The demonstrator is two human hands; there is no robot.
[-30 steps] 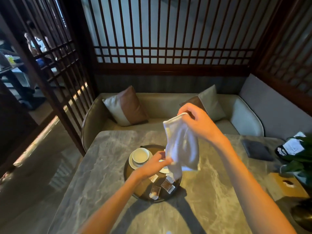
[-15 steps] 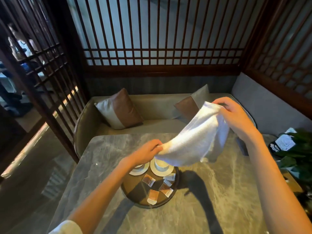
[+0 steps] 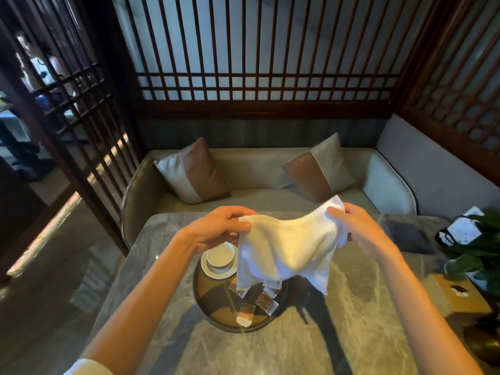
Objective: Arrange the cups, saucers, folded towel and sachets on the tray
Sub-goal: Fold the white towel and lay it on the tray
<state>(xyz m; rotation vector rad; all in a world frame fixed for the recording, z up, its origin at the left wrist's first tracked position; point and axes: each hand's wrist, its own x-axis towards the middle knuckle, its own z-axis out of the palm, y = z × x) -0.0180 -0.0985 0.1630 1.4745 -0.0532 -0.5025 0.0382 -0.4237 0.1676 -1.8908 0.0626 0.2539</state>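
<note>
Head view, only one we have. We see both hands up over the marble surface, w/ the white towel stretched between them in the air, unfolded and sagging in the middle. Left hand pinches the towel's left top corner, fingers closed on the cloth. Right hand grips the right top corner, fingers wrapped around a bunched edge. Towel's lower corners hang down, not touching the surface as far as we can tell.

Below it sits the round dark tray, near the surface centre. On the tray's far left: a white cup on a white saucer. Sachets lie loose on the tray's right and front part, one close to the front rim. The towel blocks the tray's far right side, so we can't tell what sits there; a sachet or two peek out under its hem.

Around: a bench seat behind the surface w/ two brown-and-grey cushions. Dark flat pad on the surface's right, a plant at the right edge. Wooden lattice screens behind and at both sides.
</note>
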